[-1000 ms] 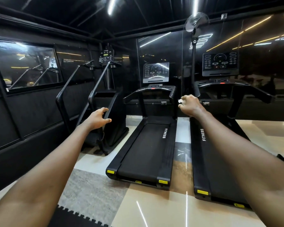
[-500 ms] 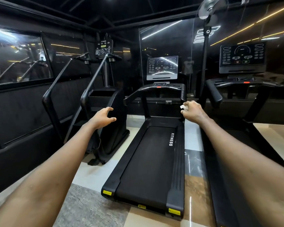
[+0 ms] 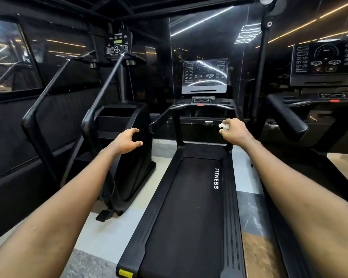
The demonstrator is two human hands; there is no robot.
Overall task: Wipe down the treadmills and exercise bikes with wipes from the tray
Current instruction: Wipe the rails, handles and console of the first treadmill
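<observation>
Dark gym, pale tiled floor (image 3: pixel 109 233).
Treadmill (image 3: pixel 189 207) ran lengthwise toward 12 o'clock; right hand (image 3: pixel 235 131) pinched a wipe (image 3: pixel 223 126), probably; left hand (image 3: pixel 127 141) half-curled, empty.

A treadmill (image 3: pixel 189 207) runs straight ahead of the person, its console (image 3: pixel 205 76) standing at the far end. Just beside it on the left stands a stair climber (image 3: pixel 127 157), with a wall window (image 3: pixel 8 57) further left. On the right lies a second treadmill (image 3: pixel 319 117). Between the two, at the back, rises a pole (image 3: pixel 259 77), perhaps a fan stand. The left hand (image 3: pixel 127 140) hovers before the climber. The right hand (image 3: pixel 236 131), holding a wipe (image 3: pixel 223 126), is near the first treadmill's handrail (image 3: pixel 219 106).
</observation>
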